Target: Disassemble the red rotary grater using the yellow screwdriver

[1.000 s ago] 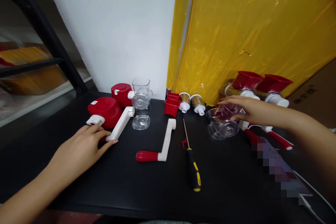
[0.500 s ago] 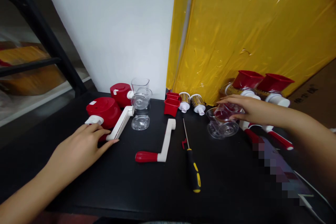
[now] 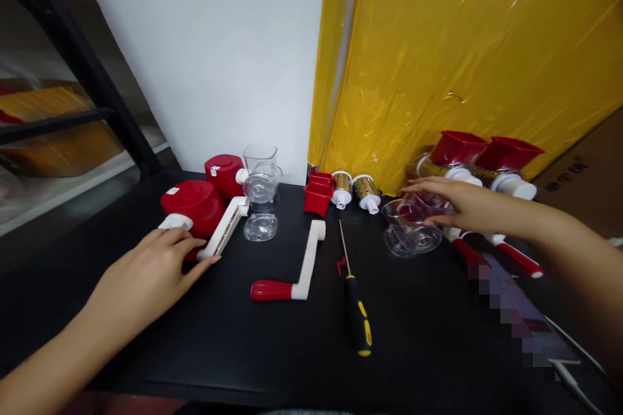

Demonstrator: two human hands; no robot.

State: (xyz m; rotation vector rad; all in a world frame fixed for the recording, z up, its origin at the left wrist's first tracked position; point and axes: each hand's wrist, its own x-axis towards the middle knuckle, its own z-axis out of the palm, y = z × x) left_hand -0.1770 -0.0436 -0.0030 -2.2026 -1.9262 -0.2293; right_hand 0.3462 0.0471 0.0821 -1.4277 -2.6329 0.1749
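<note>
My left hand [image 3: 158,262] is closed around the red grip of a crank handle [image 3: 226,227], whose white arm angles up and away on the black table. Just behind it sits a red grater base [image 3: 195,201] with a white knob. On the right, my right hand [image 3: 445,201] grips a clear plastic hopper [image 3: 413,240] by its upper part, fingers bent around it. Between the hands lie a second crank handle [image 3: 307,266] and a screwdriver [image 3: 359,318] with a black and yellow handle. A small red clip-like piece [image 3: 341,266] touches the screwdriver's shaft.
Two grater drums [image 3: 366,193] and red food pushers [image 3: 318,198] stand by the yellow-wrapped panel [image 3: 457,65]. A clear hopper [image 3: 260,175], a clear flat part [image 3: 261,227] and another red base [image 3: 224,172] are left. Red-topped graters [image 3: 509,154] and a phone-like slab [image 3: 530,324] are right.
The crank handle under my left hand has rolled slightly, showing more of its hollow side. My right hand and the clear hopper stay almost where they were.
</note>
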